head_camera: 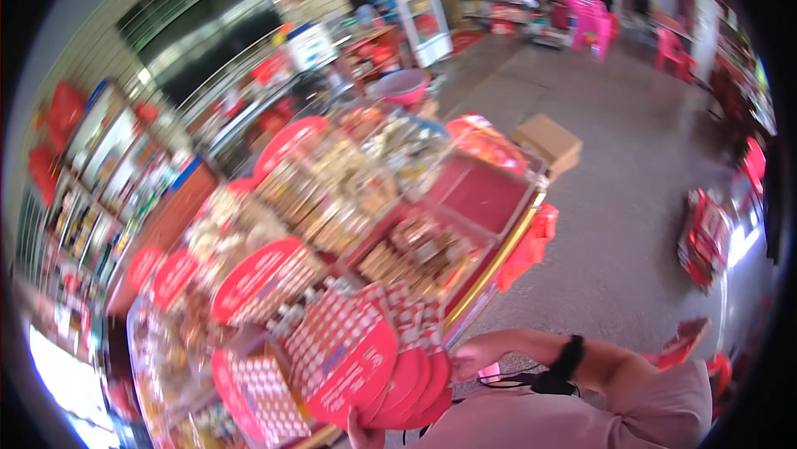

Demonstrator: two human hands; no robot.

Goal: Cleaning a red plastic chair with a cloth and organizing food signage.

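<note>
My left hand shows at the bottom edge, its thumb pressed on a fanned stack of flat cardboard cartons with red-and-white checks and rounded pink-red ends. At the stack's right edge is my right hand, blurred, with a black band on the wrist; whether its fingers grip the cartons is not clear. Beside the stack stands an opened checkered carton. Another checkered carton with a rounded red end lies farther back among packaged goods. Beneath and beyond my hands stretches a display stand with dark red compartments.
Wrapped snacks and bagged goods fill several compartments. Red plastic bags hang off the stand's side. A cardboard box sits beyond its far corner. On the grey floor lies a red package. Pink chairs stand farther back.
</note>
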